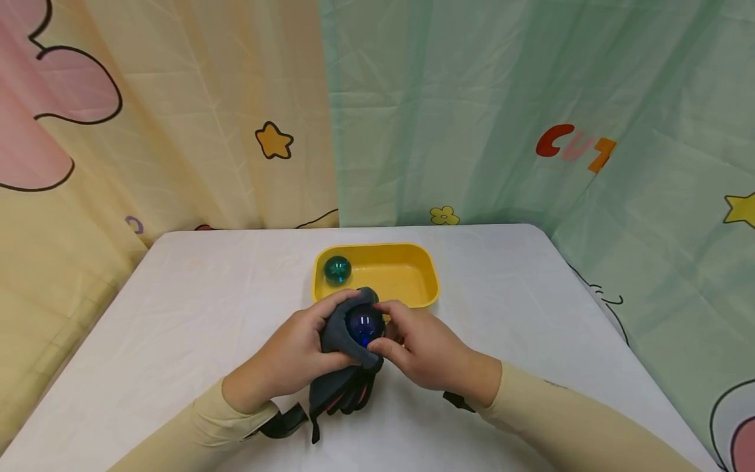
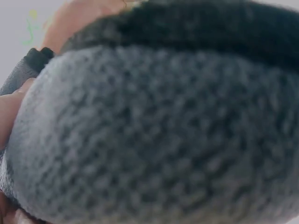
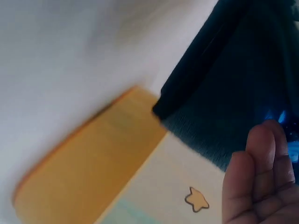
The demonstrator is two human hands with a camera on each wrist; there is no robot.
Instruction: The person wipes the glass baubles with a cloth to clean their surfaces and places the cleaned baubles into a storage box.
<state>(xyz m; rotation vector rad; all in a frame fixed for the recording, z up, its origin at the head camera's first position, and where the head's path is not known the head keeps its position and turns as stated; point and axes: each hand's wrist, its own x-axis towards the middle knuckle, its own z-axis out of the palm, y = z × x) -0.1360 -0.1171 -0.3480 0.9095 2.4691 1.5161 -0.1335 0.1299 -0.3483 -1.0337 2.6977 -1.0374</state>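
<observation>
In the head view my left hand (image 1: 301, 341) grips a dark grey glove (image 1: 337, 333), its fingers and thumb spread round the open cuff. The black glove fingers (image 1: 354, 398), with pink between them, hang below. A shiny, see-through blue ball (image 1: 364, 324) sits in the mouth of the cuff. Thumb and fingers of my right hand (image 1: 427, 344) pinch the ball from the right. The right wrist view shows fingertips (image 3: 260, 144) against the blue ball (image 3: 292, 149), beside the dark cuff. Rough grey glove fabric (image 2: 154, 135) fills most of the left wrist view.
Just beyond my hands stands a yellow tray (image 1: 407, 300) with a green see-through ball (image 1: 337, 269) at its left end. The white table (image 1: 507, 275) runs back to printed curtains (image 1: 413, 131). A black strap (image 1: 286, 423) hangs by my left wrist.
</observation>
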